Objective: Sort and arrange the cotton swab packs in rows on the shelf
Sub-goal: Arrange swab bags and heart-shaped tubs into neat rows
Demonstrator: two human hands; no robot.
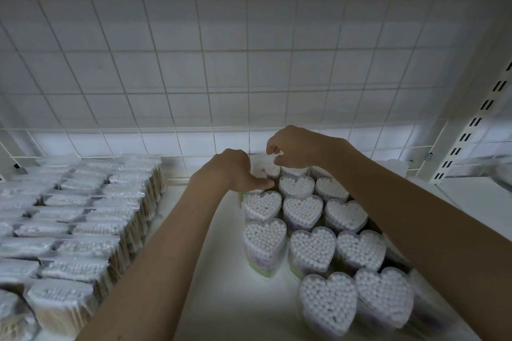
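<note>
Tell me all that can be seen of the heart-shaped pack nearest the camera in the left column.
The heart-shaped pack is a clear plastic container, standing upright on the white shelf. White swab tips fill its top in a heart outline. Its lower wall shows a green and purple label. It stands at the front of the left column, close behind it another heart pack. Neither hand touches it.

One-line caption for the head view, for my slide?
Both hands, left and right, reach the back of heart-shaped cotton swab packs on a white shelf.
</note>
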